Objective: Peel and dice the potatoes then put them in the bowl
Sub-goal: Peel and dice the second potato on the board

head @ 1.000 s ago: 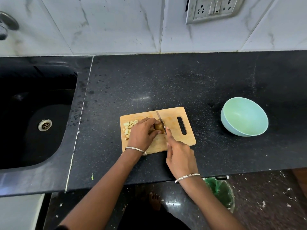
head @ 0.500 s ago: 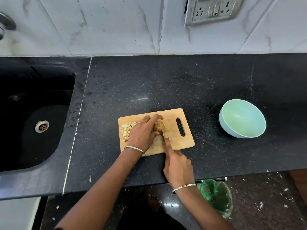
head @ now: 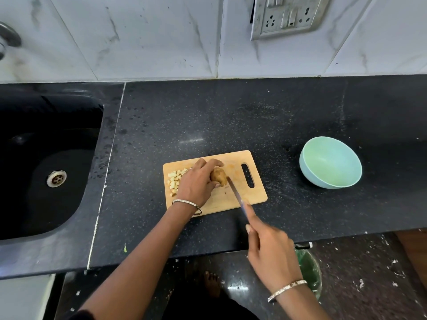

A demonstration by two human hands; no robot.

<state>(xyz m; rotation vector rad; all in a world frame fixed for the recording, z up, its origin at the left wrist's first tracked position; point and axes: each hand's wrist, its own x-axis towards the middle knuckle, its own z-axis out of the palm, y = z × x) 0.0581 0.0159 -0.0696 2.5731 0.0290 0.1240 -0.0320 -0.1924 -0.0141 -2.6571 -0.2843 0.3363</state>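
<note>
Right hand (head: 270, 252), gripping knife (head: 235, 192) with forefinger along it, has pulled back near-right off potato (head: 218, 176); left hand (head: 196, 183) still clamps it, dicing unfinished.

Black countertop (head: 254, 116), wooden cutting board (head: 233, 199), green bowl (head: 330, 162)

mint-green bowl (head: 330, 163), black speckled counter (head: 231, 116)
</note>
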